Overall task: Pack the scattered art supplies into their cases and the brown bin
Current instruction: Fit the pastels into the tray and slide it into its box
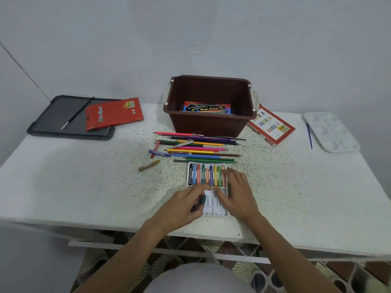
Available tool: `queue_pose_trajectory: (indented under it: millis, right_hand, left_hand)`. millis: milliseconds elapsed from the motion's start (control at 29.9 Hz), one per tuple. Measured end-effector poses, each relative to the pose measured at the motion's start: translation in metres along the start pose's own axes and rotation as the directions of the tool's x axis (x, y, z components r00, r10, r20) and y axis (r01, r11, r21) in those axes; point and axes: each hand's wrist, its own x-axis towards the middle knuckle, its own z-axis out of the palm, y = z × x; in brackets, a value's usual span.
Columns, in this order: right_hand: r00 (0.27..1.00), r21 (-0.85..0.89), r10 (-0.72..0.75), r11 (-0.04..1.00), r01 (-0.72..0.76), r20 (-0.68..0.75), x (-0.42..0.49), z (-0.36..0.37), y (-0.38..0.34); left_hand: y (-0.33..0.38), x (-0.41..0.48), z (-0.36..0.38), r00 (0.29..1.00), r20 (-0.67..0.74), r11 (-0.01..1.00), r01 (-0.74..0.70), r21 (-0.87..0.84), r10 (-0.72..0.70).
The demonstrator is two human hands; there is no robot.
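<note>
A white crayon tray point(211, 205) lies near the table's front edge, its far row filled with several oil pastels point(206, 174). My left hand point(186, 206) grips dark green and purple pastels point(200, 201) at the tray's left side. My right hand point(234, 193) lies over the tray's right part, fingers on it. Loose coloured pencils point(201, 149) are spread between the tray and the brown bin point(209, 104), which holds a water colour box point(206, 107). A stray brown crayon point(149, 165) lies to the left.
A red pencil case point(114, 113) rests on a grey lid point(63, 121) with a thin brush at back left. An oil pastel box point(270, 125) lies right of the bin. A white paint palette point(331, 131) and a blue brush point(309, 135) sit at far right.
</note>
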Motion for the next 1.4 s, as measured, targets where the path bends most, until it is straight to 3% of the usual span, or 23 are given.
queue_pose_trajectory:
  millis: [267, 468, 601, 802, 969, 1203, 1337, 1403]
  right_hand:
    - [1.0, -0.008, 0.007, 1.0, -0.007, 0.004, 0.0, 0.001, 0.001]
    - [1.0, -0.005, 0.0, 1.0, 0.0, 0.005, 0.0, 0.0, 0.001]
    - [1.0, -0.005, 0.009, 1.0, -0.009, 0.015, 0.0, 0.0, 0.001]
    - [1.0, 0.005, 0.013, 1.0, -0.013, 0.017, 0.0, 0.0, -0.001]
    - [1.0, -0.001, 0.022, 1.0, -0.022, 0.02, 0.0, -0.001, -0.001]
    - [0.999, -0.007, 0.032, 0.999, -0.032, 0.023, 0.0, -0.001, -0.001]
    - [0.999, -0.002, 0.028, 1.0, -0.027, 0.016, 0.0, -0.001, -0.002]
    - [0.999, 0.001, 0.027, 1.0, -0.027, 0.016, 0.0, -0.002, -0.002]
  left_hand:
    - [-0.003, 0.004, -0.003, 0.998, -0.006, 0.987, 0.067, -0.143, -0.069]
    - [-0.007, 0.006, 0.001, 0.993, -0.082, 0.996, 0.09, 0.009, -0.089]
    - [-0.007, 0.01, 0.003, 0.986, -0.103, 0.991, 0.128, -0.032, -0.13]
    - [-0.014, 0.01, 0.008, 0.985, -0.095, 0.984, 0.152, 0.093, -0.143]
    - [-0.016, 0.015, 0.009, 0.954, -0.099, 0.939, 0.295, 0.174, -0.282]
    - [-0.019, 0.025, 0.007, 0.909, -0.043, 0.892, 0.415, 0.179, -0.415]
    - [-0.033, 0.021, 0.002, 0.932, -0.03, 0.923, 0.363, 0.131, -0.362]
    - [-0.04, 0.025, -0.003, 0.93, -0.092, 0.927, 0.364, 0.092, -0.356]
